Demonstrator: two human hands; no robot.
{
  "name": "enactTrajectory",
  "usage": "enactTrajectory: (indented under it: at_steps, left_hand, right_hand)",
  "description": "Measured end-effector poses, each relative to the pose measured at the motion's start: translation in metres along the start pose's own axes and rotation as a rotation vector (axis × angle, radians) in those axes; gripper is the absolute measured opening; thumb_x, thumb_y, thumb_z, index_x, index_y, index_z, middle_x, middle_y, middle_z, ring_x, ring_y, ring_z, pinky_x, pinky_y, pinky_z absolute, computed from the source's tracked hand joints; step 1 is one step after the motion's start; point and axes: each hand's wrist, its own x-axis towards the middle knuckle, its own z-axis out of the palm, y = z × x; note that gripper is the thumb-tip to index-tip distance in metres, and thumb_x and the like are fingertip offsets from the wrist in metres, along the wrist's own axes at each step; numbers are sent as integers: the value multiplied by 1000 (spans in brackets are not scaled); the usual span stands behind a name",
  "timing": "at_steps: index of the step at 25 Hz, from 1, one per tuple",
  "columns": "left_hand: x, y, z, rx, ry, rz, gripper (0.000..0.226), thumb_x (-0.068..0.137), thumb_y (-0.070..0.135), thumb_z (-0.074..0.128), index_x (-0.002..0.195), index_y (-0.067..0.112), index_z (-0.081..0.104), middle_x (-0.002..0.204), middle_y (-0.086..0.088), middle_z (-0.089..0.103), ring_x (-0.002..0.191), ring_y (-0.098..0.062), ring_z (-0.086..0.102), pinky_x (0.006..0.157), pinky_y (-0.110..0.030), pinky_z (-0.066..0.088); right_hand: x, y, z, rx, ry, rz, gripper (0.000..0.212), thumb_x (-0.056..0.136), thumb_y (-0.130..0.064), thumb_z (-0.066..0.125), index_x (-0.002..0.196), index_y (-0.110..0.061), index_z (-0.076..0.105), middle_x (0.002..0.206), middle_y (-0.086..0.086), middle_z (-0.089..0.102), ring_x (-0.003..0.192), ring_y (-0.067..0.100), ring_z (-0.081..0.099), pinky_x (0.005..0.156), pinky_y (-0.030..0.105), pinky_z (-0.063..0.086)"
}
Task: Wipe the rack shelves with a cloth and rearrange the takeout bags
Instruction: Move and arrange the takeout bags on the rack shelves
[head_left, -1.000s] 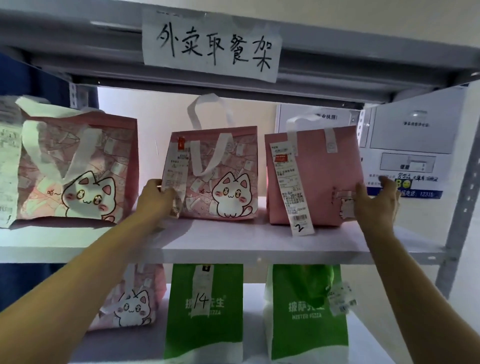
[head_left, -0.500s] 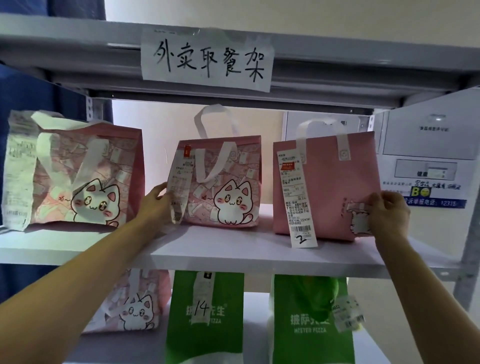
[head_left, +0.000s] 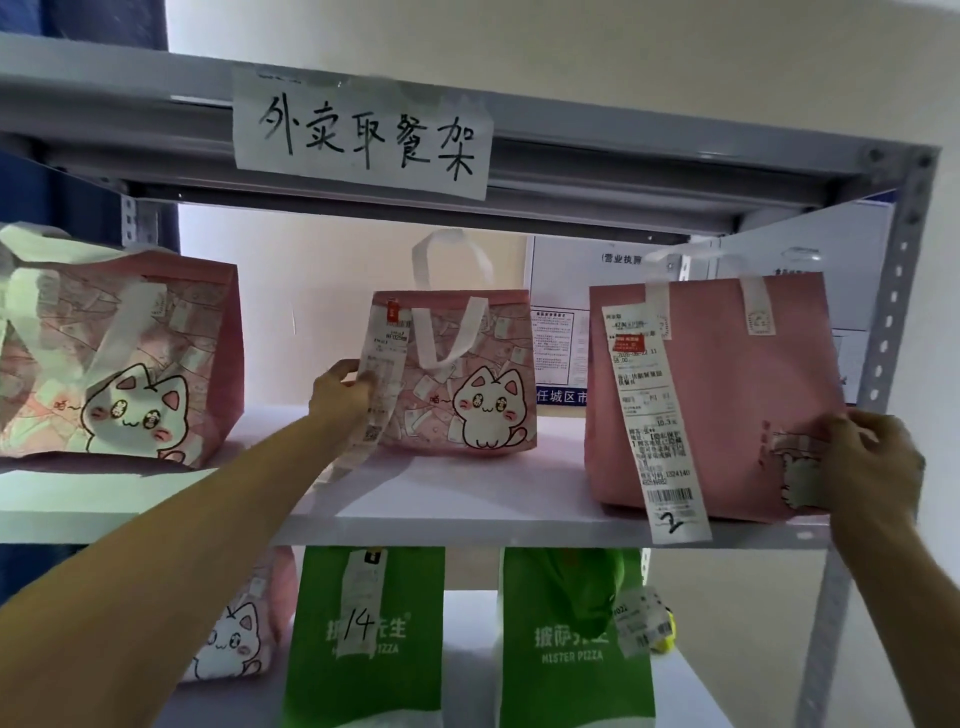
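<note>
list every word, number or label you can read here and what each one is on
"外卖取餐架": handwritten paper sign taped to the top shelf beam.
"2": handwritten at the foot of the long receipt on the plain pink bag.
"14": handwritten on the receipt of the left green bag.
"MISTER PIZZA": printed on the right green bag.
"营业执照": notice on the wall behind the shelf.
Receipt small print and barcodes: too small to read.

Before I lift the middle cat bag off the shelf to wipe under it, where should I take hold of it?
Probably by the white handle loop standing up above the middle cat bag, coming from above and in front. The bag stands upright with open space over it. The left hand now pinches only its left edge by the receipt, a poorer grip for lifting.
</note>
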Motion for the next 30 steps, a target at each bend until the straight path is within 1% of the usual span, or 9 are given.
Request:
enactTrajectory:
  at_steps: [5,10,17,21,23,24,27,29,30]
  left_hand:
    - [-18,4,52,-21,-100,13,20,98,22,57,117,24,64,113,-13,72,97,-36,70,89,-55,57]
    - [-37,16,103,-72,-200,-2,15,98,23,59,112,24,64,106,-12,73,95,-37,70,90,-54,57]
    - [-46,25,158,-111,-327,-71,14,98,25,59,110,30,63,96,0,71,95,-29,70,88,-51,58]
    - [-47,26,153,-96,-366,-56,26,97,24,61,122,26,61,97,0,69,103,-29,67,96,-51,54]
    - [-49,26,141,-31,-353,-18,37,97,23,60,133,25,55,109,-4,66,109,-30,62,98,-47,51]
    - [-52,27,133,4,-318,14,40,97,21,58,136,25,52,117,-6,64,108,-28,60,94,-42,52]
    - [-65,31,106,74,-201,126,37,98,14,52,134,23,52,125,-6,62,103,-21,58,77,-31,47]
    - [-78,35,86,54,-203,199,32,98,13,50,129,22,55,123,-7,63,102,-22,60,78,-34,52]
    - [-87,37,76,32,-215,229,29,99,14,50,126,22,57,122,-6,64,103,-23,62,84,-38,56]
  right_hand:
    - [-2,-6,-21,33,-26,-10,20,97,-26,52,115,-22,61,97,1,63,72,7,59,60,22,44]
    - [-4,-9,-34,81,-34,-2,13,98,-28,53,109,-26,60,87,-8,65,74,11,63,63,27,49]
    - [-14,-14,-33,94,-68,-14,11,102,-25,53,109,-20,60,86,-8,68,71,11,65,54,24,48]
    - [-24,-17,-30,86,-81,-18,10,101,-26,53,105,-21,61,85,-6,69,67,9,64,51,21,46]
    - [-32,-20,-26,103,-95,-8,9,101,-26,53,104,-21,61,84,-6,69,66,10,65,50,23,47]
    - [-38,-21,-24,109,-100,-4,9,101,-27,53,104,-22,60,83,-7,69,66,11,65,50,23,47]
    - [-57,-27,-17,136,-109,7,8,101,-27,54,102,-23,61,85,-7,69,68,14,67,56,28,51]
    - [-72,-33,-10,132,-115,12,9,100,-28,54,103,-22,61,87,-5,70,70,16,67,58,30,51]
    - [-79,-36,-6,132,-119,11,10,100,-28,54,103,-22,61,86,-5,70,70,15,67,58,30,51]
